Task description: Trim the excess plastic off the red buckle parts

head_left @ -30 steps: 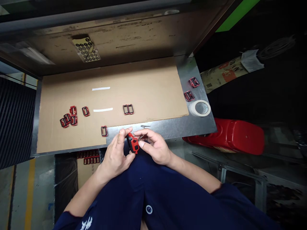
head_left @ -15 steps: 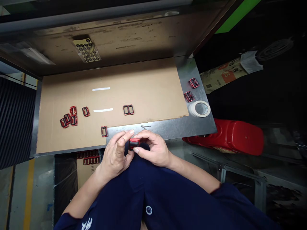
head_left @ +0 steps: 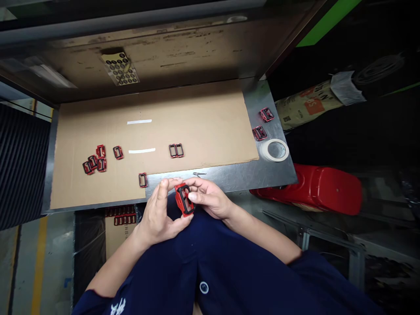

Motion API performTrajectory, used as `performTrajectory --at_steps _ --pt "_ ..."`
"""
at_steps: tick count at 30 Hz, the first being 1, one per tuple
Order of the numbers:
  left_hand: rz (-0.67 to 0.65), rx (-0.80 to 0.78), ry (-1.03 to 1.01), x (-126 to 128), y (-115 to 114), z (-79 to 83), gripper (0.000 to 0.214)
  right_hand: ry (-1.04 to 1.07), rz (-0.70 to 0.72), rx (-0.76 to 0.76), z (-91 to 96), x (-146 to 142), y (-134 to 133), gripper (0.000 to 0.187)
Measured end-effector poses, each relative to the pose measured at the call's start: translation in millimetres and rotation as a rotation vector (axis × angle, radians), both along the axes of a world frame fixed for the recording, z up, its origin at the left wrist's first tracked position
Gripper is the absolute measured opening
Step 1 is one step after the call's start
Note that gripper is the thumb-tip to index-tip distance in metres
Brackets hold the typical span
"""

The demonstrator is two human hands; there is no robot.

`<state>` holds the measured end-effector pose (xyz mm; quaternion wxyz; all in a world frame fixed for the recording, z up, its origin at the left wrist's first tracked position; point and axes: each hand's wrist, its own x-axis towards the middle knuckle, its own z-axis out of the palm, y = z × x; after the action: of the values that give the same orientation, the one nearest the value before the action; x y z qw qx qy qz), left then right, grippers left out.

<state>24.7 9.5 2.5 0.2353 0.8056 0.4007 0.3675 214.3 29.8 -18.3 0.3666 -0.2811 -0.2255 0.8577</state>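
A small red and black rectangular frame part (head_left: pixel 183 199) is held in front of my body, just below the table's front edge. My left hand (head_left: pixel 159 214) pinches it from the left and below with thumb and fingers. My right hand (head_left: pixel 210 198) grips its right side with fingers curled. The part's black open face is turned up toward the camera.
A cardboard sheet (head_left: pixel 197 118) covers the metal table. On it lie a cluster of red parts (head_left: pixel 93 162), a single one (head_left: pixel 117 152), a pair (head_left: pixel 176 150) and one at the edge (head_left: pixel 142 179). Two more (head_left: pixel 262 124) sit beside a tape roll (head_left: pixel 274 149). A red container (head_left: pixel 315 188) lies at right.
Both hands have turned the red part: first it was slanted, then edge-on, now its open black face shows. The hands stayed in place.
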Motion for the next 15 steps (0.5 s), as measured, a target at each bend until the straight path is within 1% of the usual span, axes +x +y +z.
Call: performTrajectory --at_steps 3,7,11,13,14,15 --pt "0.052 -0.148 0.049 -0.1 -3.1 2.4 0.104 -0.040 0.031 -0.051 -1.2 -2.5 1.7 0.044" --pt "0.063 -0.326 0.139 1.5 -3.8 4.5 0.089 -0.111 0.032 -0.040 -0.5 -4.9 3.0 0.044" --pt "0.084 -0.363 0.097 2.2 -2.6 0.9 0.075 -0.132 0.019 -0.018 0.7 -3.0 1.8 0.042" --pt "0.090 -0.412 0.024 0.0 -2.8 -3.0 0.077 -0.164 0.012 0.046 1.9 -0.8 0.5 0.041" --pt "0.082 -0.481 -0.041 -2.0 -3.1 -5.4 0.080 -0.212 0.002 0.116 2.9 0.4 0.0 0.039" --pt "0.062 -0.584 -0.130 -4.4 -3.3 -8.0 0.083 -0.284 -0.008 0.221 4.1 1.7 -0.3 0.035"
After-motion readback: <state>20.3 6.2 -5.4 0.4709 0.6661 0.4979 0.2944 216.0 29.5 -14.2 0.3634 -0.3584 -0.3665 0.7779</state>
